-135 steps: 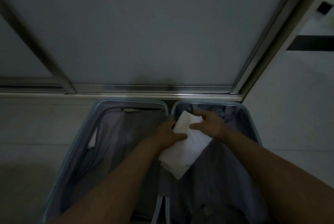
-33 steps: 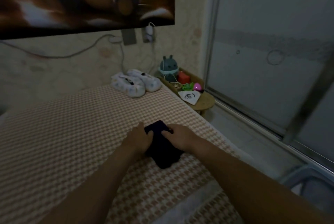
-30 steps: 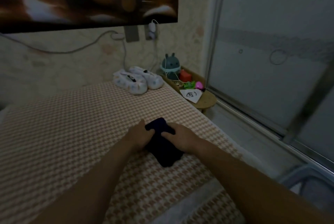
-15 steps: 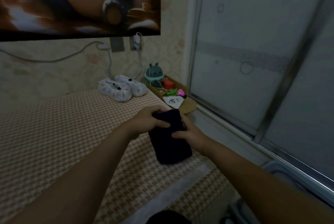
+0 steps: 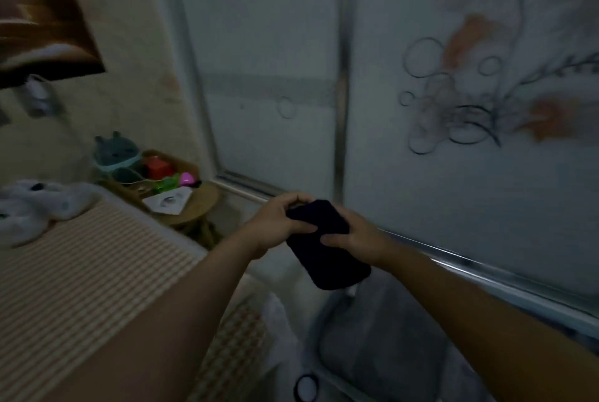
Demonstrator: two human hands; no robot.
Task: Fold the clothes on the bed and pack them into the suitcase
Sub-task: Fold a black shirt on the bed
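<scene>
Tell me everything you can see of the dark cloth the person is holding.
The dark cloth looks near-black, soft fabric folded into a compact oblong with rounded ends. It is held in the air beside the bed, lower end free. The left hand grips its upper end; the right hand holds its right side.

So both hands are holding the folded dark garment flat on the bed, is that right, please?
Not quite. The left hand and right hand do hold the folded dark garment, but in the air beyond the edge of the bed, not on it, as the head view shows.
</scene>
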